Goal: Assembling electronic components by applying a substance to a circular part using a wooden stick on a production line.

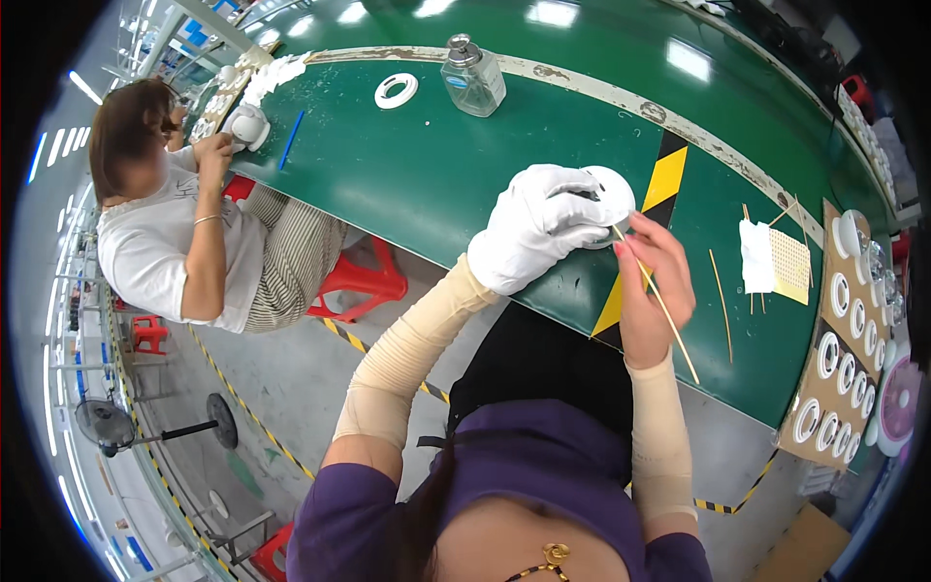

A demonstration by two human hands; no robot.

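Your gloved left hand (536,233) gripped the white round part (609,199) over the green bench (417,165); right hand (652,291) pinched the thin wooden stick (659,301) (tip touching the part, shaft running back down-right).

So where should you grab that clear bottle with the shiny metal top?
Probably around the square glass body of the clear bottle, coming from the near side, where the green table lies bare. Its flat sides give the fingers a firm hold, and it stands upright; the small metal cap on top looks too slippery and narrow.
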